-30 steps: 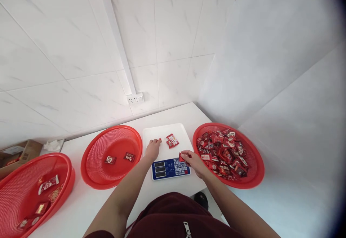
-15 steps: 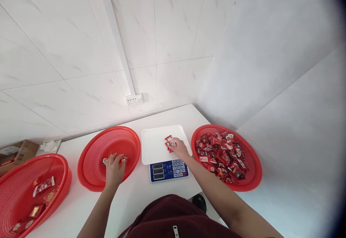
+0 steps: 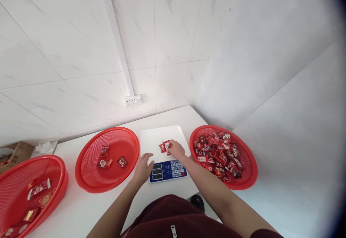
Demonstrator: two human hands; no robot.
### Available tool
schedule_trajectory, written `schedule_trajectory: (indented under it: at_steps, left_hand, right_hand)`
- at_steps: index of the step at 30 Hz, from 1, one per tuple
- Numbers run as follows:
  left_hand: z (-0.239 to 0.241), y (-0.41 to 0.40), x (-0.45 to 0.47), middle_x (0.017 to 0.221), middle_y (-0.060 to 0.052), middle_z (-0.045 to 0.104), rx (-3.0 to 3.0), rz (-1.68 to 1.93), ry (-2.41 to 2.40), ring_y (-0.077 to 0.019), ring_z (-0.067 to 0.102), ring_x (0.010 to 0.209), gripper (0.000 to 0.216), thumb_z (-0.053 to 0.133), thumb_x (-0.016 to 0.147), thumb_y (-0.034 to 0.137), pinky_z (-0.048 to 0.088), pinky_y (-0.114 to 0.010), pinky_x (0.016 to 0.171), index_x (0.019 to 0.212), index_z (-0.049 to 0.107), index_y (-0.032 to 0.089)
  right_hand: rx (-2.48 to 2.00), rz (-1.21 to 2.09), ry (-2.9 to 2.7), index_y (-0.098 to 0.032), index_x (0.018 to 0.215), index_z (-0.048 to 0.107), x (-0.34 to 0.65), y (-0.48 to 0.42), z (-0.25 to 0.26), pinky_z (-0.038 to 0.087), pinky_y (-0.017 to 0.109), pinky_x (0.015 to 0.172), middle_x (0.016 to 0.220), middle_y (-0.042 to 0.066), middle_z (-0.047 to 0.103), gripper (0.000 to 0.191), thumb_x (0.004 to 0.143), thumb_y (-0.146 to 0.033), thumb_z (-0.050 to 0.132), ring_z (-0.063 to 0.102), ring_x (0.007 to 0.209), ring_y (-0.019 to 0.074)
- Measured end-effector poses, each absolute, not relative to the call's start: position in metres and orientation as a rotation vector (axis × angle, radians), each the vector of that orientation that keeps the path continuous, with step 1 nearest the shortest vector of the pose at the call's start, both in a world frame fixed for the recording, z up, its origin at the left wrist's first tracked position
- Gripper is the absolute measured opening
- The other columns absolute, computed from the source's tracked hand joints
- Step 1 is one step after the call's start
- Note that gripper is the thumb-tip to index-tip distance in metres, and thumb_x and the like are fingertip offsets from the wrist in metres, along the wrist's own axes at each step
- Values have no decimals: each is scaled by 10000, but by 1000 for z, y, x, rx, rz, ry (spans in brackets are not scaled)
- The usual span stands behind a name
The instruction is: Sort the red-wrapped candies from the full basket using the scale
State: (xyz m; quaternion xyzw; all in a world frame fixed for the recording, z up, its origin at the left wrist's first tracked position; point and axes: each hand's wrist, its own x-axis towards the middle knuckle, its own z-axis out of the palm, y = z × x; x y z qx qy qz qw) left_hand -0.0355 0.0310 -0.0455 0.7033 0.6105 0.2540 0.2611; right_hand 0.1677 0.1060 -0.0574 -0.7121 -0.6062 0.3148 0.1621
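Fingers (image 3: 171, 145) of the right hand (image 3: 176, 150) lie bent over two red packets (image 3: 163, 147) on the scale (image 3: 154, 139); I cannot tell if they clamp them. The left hand (image 3: 143, 164), fingers apart, holds nothing at the scale's front edge. There are three baskets: the middle basket (image 3: 127, 140) has three packets, the right basket (image 3: 250, 166) is full, and the left basket (image 3: 62, 169) is cut by the frame. The bench (image 3: 81, 209) in front lies open.

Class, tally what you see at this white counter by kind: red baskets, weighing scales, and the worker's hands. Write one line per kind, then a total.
Red baskets: 3 (left basket, middle basket, right basket)
Weighing scale: 1
Hands: 2 (left hand, right hand)
Total: 6
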Motion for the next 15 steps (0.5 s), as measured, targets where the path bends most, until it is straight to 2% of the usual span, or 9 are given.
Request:
schedule_trajectory:
  at_steps: [3, 6, 11, 15]
  left_hand:
    - [-44, 52, -10, 1364, -126, 457, 1861, 497, 1598, -243, 385, 1279, 463, 481, 819, 227, 322, -397, 1042, 1277, 456, 165]
    - [-47, 77, 4, 1417, -142, 397, 1831, 444, 1539, -256, 270, 1347, 557, 531, 750, 107, 217, -395, 1092, 1298, 436, 140]
    - [-52, 100, 10, 1250, -155, 537, 1688, 476, 1510, -271, 397, 1255, 441, 505, 713, 23, 263, -433, 1052, 1138, 545, 137]
    - [-44, 92, 9, 1130, -132, 599, 1476, 503, 1419, -228, 570, 1047, 336, 523, 747, 90, 432, -401, 914, 1079, 531, 143]
  right_hand:
    - [-1966, 1004, -1621, -221, 805, 567, 169, 101, -59, 341, 213, 591, 806, -26, 644, 153, 670, -155, 593, 576, 731, 135]
    - [-1918, 1014, -1603, -221, 791, 555, 167, 93, -62, 362, 210, 604, 813, -28, 651, 128, 681, -161, 577, 583, 739, 130]
    - [-1850, 1059, -1554, -218, 778, 545, 165, 84, -64, 388, 216, 604, 764, -32, 642, 140, 663, -138, 554, 584, 696, 130]
    - [-1743, 1061, -1539, -213, 752, 543, 164, 78, -56, 407, 238, 654, 771, -30, 630, 140, 643, -125, 550, 582, 733, 140]
